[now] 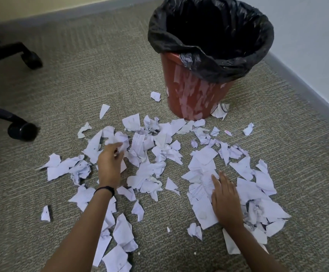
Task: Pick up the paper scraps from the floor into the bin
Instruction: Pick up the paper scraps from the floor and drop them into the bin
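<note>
Several torn white paper scraps (pixel 150 154) lie scattered over the carpet in front of a red bin (pixel 195 95) lined with a black bag (pixel 210 32). The bin stands upright at the back right, and its inside looks dark. My left hand (pixel 109 163) reaches into the left part of the pile, its fingers curled around crumpled scraps (pixel 120 143). My right hand (pixel 225 199) lies flat with straight fingers on a heap of scraps (pixel 203 173) at the right.
Two black chair legs with castors (pixel 22 130) stand at the far left. A grey skirting board (pixel 307 95) and wall run close behind and to the right of the bin. Beige carpet (pixel 91 65) stretches between the chair and the bin.
</note>
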### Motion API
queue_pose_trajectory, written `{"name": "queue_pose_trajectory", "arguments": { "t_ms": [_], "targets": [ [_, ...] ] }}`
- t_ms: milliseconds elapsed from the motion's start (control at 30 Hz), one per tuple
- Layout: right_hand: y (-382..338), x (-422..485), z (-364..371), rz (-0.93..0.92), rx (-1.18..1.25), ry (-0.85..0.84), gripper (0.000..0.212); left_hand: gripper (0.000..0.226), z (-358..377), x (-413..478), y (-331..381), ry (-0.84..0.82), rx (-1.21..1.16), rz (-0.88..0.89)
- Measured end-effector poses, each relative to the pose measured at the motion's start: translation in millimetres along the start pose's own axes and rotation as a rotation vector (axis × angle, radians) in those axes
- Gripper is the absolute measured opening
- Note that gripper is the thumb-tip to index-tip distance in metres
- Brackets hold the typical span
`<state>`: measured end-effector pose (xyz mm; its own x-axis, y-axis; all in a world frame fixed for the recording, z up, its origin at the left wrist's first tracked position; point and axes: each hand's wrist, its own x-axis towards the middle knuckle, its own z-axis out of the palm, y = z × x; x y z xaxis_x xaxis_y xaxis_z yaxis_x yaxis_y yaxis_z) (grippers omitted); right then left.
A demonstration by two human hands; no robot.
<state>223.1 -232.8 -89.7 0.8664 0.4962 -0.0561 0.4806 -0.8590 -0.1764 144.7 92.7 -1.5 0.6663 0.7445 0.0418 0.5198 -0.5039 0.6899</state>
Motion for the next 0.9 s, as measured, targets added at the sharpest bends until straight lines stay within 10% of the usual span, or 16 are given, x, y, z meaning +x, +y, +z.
{"name": "queue_pose_trajectory", "arguments": {
  "t_ms": [400,533,633,900],
  "targets": [
    [-2,-1,0,0.021,0.017,0.021,0.051,0.019,-61,86,255,0.275,-0.426,0.662],
    [-1,-3,-1,0.030,0.025,0.012,0.051,0.041,-66,111,321,-0.066,-0.073,0.714],
    [-3,-1,-4,0.041,0.059,-0.023,0.049,0.054,-58,115,325,-0.309,0.200,0.791],
    [13,27,-40,0.146,0.391,0.148,0.040,0.060,-30,67,215,-0.028,-0.043,0.659]
  ]
}}
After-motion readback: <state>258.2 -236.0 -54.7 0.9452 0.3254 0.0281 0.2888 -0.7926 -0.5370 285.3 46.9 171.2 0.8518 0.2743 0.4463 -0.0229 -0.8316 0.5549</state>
